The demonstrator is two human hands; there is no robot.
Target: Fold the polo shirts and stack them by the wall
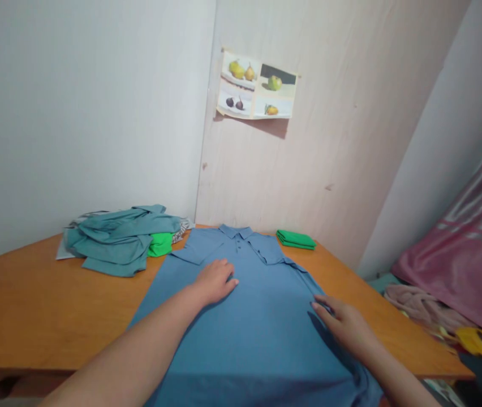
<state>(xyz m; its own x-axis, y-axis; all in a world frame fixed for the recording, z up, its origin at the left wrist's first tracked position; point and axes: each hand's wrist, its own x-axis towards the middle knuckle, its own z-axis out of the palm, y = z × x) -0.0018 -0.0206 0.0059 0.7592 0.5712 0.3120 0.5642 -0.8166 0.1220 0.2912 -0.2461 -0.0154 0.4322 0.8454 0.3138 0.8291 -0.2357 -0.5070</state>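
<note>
Blue polo shirt [262, 333], lower centre of frame | your left hand [216, 281]: loosely spread on it, nothing gripped | your right hand [345, 325]: fingers bent near its frame-right edge, hold unclear

No text, brand or number can be read here. The sheet on the wall [258, 87], above the far edge of the table [33, 305], carries four pictures of fruits — no letters on it are readable. On the blue polo shirt [266, 322], with its collar toward that same far edge, no label can be read. The yellow thing [472, 341] beyond the table's right edge has dark marks — too blurred to tell if they are letters
</note>
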